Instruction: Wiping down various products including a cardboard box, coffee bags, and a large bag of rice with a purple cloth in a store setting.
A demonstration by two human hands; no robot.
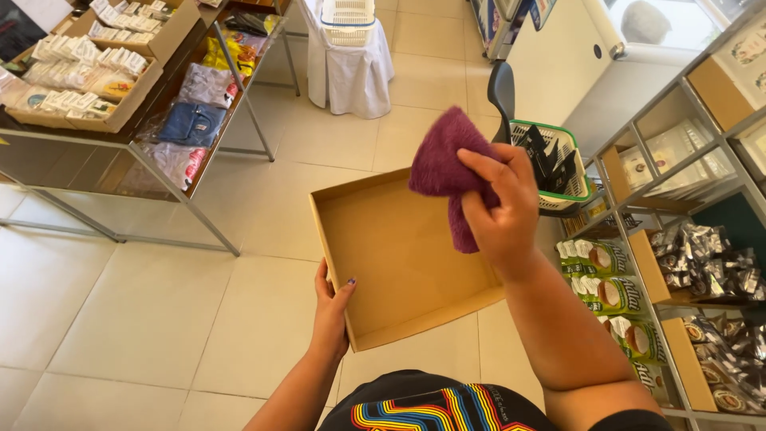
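Observation:
My left hand (pixel 331 307) grips the near left edge of a shallow brown cardboard tray (pixel 399 255), holding it out flat over the tiled floor. The tray has nothing in it. My right hand (pixel 501 209) is raised above the tray's right side, closed on a bunched purple fuzzy cloth (pixel 448 169). The cloth hangs a little above the tray's inner floor and does not touch it.
A metal table (pixel 136 148) at the left carries cardboard boxes of small white packets, with bagged clothing on its lower shelf. To the right, a shelf rack (pixel 678 239) holds green and silver packets. A green basket (pixel 558 172) stands beside it, and a white-draped stand (pixel 349 64) farther back.

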